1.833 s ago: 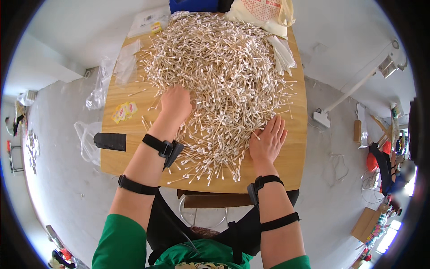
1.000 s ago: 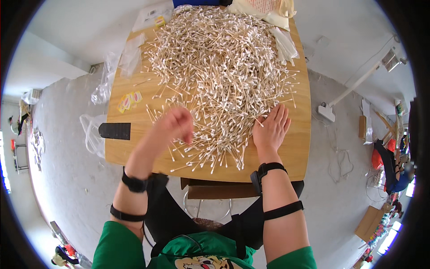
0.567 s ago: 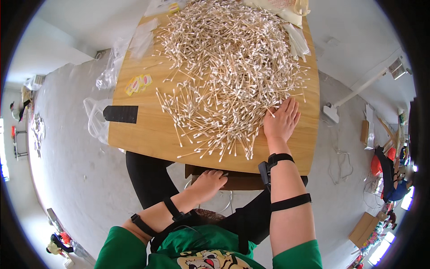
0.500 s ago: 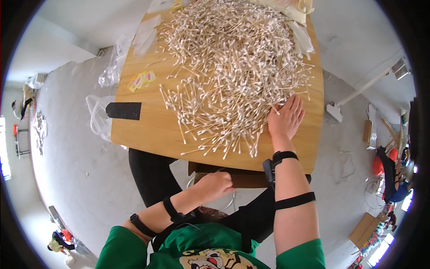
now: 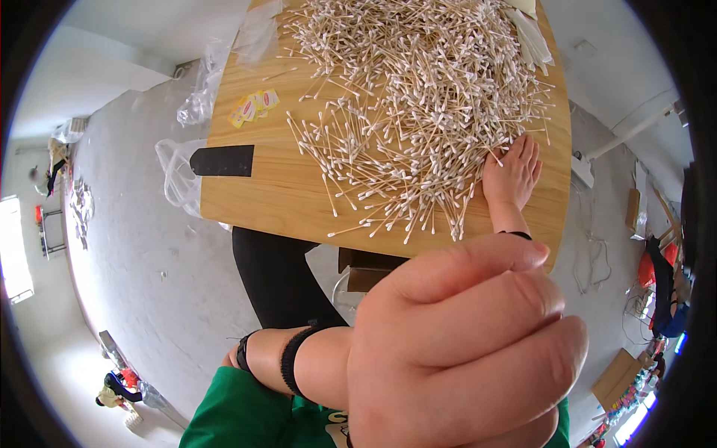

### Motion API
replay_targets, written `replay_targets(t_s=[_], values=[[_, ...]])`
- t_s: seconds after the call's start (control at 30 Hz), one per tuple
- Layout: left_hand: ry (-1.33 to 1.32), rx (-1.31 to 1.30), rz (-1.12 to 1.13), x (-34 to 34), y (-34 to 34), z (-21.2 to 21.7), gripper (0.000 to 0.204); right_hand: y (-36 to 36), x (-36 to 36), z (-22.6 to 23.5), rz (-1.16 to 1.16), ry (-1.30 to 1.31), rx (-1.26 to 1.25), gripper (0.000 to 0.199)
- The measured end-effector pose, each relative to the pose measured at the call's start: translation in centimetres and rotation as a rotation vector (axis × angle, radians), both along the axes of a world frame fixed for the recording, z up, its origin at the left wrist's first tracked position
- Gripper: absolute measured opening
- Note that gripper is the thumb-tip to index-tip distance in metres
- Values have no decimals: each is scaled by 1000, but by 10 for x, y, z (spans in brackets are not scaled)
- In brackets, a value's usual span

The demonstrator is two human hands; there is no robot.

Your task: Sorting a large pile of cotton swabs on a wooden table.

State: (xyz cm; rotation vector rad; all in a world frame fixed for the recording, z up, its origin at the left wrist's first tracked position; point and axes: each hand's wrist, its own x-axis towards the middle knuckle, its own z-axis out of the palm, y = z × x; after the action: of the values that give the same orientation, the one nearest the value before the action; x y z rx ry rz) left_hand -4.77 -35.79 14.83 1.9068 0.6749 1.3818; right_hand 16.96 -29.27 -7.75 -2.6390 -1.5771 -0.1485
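Observation:
My left hand (image 5: 463, 351) is raised close to the head camera, its fingers curled into a fist. What it holds, if anything, is hidden. At the right side of the wooden table (image 5: 284, 216), my right hand (image 5: 511, 175) lies flat with fingers stretched out, its thumb side touching the edge of a large heap of cotton swabs (image 5: 441, 97). The swabs have pale sticks and white tips. Looser ones spread toward the table's near edge. My left fist covers most of my right forearm.
Small yellow and white cards (image 5: 254, 107) and a black strip (image 5: 224, 160) lie on the table's left. Clear plastic bags (image 5: 178, 179) hang by its left edge. Under the near edge is an open cardboard box (image 5: 370, 276). Other people are far off at the sides.
My left hand has risen from beside the cardboard box to close in front of the camera. My right hand stays flat by the swabs. The whole view has shifted slightly.

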Motion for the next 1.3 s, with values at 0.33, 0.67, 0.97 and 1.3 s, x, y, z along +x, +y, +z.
replay_targets(t_s=[0.33, 0.67, 0.97, 1.3], values=[[-27, 17, 34, 4, -1, 9, 31, 2, -2, 1, 10, 1, 3, 62], [21, 17, 94, -11, 5, -15, 22, 1, -3, 1, 26, -14, 29, 63], [1000, -100, 68, -63, -18, -192, 62, -1, -3, 7, 22, 2, 0, 64], [1027, -8, 301, -62, 68, -209, 70, -2, -2, 6, -1, 4, -44, 65]])
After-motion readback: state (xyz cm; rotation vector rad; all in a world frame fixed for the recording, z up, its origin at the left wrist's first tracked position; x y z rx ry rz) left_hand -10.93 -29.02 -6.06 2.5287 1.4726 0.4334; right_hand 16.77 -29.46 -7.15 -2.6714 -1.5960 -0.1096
